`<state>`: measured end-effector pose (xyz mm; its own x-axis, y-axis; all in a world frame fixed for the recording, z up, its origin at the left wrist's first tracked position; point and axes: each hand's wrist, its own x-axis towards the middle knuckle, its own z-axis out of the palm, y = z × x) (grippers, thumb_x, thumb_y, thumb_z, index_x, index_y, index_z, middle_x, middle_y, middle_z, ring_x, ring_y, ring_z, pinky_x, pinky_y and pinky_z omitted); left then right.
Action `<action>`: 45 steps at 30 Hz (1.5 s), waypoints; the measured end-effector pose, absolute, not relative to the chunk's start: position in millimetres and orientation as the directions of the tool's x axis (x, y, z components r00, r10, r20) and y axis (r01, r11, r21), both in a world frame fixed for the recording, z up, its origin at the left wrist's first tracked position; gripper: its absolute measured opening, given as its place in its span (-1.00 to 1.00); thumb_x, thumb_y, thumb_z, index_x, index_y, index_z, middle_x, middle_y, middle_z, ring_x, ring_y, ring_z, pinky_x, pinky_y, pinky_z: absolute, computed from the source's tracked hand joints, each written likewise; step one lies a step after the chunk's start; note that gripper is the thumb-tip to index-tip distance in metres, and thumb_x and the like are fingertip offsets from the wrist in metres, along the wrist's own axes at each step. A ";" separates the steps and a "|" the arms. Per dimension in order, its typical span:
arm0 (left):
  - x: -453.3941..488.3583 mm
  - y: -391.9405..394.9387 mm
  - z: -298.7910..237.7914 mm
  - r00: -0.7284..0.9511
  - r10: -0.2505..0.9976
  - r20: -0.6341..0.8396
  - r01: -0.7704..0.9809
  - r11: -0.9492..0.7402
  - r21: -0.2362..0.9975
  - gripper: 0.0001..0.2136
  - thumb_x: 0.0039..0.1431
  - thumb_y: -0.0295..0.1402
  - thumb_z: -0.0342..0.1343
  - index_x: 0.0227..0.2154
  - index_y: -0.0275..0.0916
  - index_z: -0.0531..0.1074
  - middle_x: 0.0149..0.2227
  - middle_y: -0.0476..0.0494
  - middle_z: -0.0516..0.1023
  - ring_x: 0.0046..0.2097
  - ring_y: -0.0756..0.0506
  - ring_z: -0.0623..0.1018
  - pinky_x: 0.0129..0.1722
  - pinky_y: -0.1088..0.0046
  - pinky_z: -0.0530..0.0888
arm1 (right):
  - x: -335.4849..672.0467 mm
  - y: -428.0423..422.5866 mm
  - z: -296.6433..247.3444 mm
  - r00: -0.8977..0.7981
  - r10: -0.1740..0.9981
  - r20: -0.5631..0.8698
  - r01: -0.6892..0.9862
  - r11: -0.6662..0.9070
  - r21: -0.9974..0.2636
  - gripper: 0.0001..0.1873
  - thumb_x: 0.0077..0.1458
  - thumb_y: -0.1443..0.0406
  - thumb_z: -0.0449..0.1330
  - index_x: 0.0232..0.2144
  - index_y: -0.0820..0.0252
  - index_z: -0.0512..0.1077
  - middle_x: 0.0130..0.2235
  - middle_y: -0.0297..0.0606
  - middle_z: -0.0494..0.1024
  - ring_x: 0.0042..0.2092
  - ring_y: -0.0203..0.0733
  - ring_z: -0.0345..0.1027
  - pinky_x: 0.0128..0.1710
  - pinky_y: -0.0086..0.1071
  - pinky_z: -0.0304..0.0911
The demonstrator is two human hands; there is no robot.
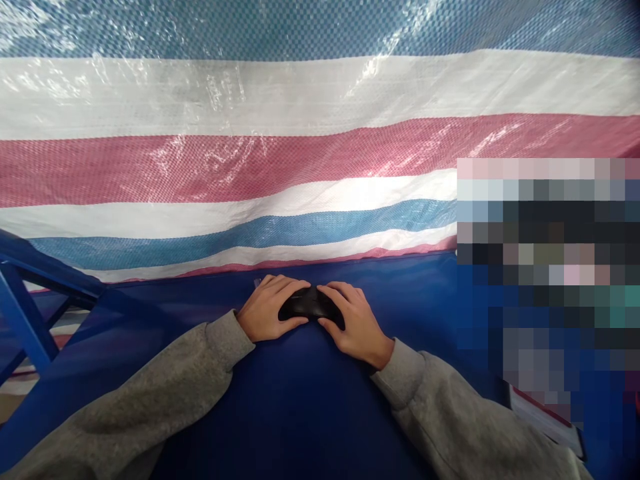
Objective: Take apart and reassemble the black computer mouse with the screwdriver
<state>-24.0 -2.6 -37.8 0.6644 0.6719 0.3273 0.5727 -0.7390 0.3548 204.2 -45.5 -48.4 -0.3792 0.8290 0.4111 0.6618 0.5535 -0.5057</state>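
Both hands sit close together near the middle of the frame, the left hand (pixel 267 312) and the right hand (pixel 355 321) closing from either side on a black object shaped like a game controller (pixel 307 303). Their fingers curve over its top, and it lies between the palms, clamped from both sides, on the blue worktop (pixel 295 407), near the far edge. Grey sleeves (pixel 150 393) run in from the lower corners.

A striped tarp (pixel 320 160) in white, red and blue hangs across the upper frame, and a blue metal frame (pixel 25 293) stands at the left. The right side is pixelated — what stands there cannot be told. Below it, at the lower right, a pale sheet (pixel 545 420) with a red edge shows.
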 end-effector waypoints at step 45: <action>-23.4 -2.8 -38.5 0.668 0.649 0.364 0.566 -0.761 0.317 -0.46 0.14 -0.04 0.16 0.09 -0.22 0.26 0.00 -0.24 0.52 -0.02 -0.23 0.49 -0.05 0.18 0.35 | 205.0 -41.7 -48.0 -0.404 0.843 0.355 0.649 0.538 -0.538 -0.44 0.14 0.24 0.17 0.18 0.21 0.24 0.13 0.00 0.37 0.15 0.10 0.24 0.13 0.04 0.19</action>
<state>-23.4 -2.8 -38.5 0.6683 0.6486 0.3643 0.5661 -0.7611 0.3166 205.0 -41.7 -48.0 -0.4040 0.8429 0.3554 0.6490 0.5379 -0.5380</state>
